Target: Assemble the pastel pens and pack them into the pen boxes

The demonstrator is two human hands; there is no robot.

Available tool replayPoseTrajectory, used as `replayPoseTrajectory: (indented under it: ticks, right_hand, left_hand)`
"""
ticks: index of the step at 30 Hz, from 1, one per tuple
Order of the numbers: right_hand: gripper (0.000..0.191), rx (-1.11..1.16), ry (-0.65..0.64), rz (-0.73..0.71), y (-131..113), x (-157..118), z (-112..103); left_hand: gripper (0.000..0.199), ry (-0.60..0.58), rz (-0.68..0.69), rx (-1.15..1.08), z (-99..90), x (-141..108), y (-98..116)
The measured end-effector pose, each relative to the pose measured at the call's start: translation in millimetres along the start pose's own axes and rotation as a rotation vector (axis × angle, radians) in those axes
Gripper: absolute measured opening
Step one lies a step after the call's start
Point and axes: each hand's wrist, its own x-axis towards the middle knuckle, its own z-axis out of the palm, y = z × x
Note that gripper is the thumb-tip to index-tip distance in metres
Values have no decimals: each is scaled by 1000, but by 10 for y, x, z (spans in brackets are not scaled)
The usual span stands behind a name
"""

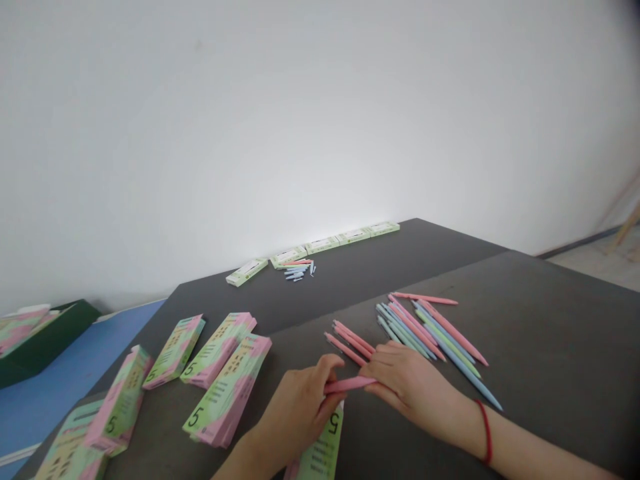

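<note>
A pink pen (349, 384) spans the gap between my two hands. The fingers of my left hand (300, 403) close around its left end, while my right hand (413, 387), with a red string at the wrist, pinches the other end. Below my left hand lies a green and pink pen box (323, 448) marked 5, partly covered. Several pink pens (353, 340) rest on the table just beyond my right fingers. To the right spreads a loose pile of pink, blue and green pens (425, 330).
Several pink and green boxes (230, 390) lie on the dark table (540, 333) at the left. Along the wall runs a row of boxes (323, 245), with small blue and pink pieces (297, 269) in front. A dark green bin (50, 340) stands at the far left on a blue surface (95, 360).
</note>
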Motion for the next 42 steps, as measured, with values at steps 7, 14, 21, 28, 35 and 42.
replayPoseTrajectory:
  ticks: [7,14,21,28,35,42]
  right_hand:
    - [18,27,14,1,-13,-20,-16]
    - [17,38,1,31,14,-48,-91]
    - [18,58,-14,43,-18,-32,-171]
    - [18,160,-36,112,-68,-49,-197]
    - [33,412,-156,254,-72,-51,-252]
    - [35,431,-162,246,-79,-53,-260]
  left_hand:
    - [19,-10,69,-82,-158,-94,77]
    - [35,-54,-122,-208,-282,-48,45]
    - [9,-59,-99,-60,-210,-10,32]
    - [11,65,4,10,-87,-11,-32]
    - [19,5,76,-110,-233,-62,92]
    - [12,64,30,-156,-153,-58,29]
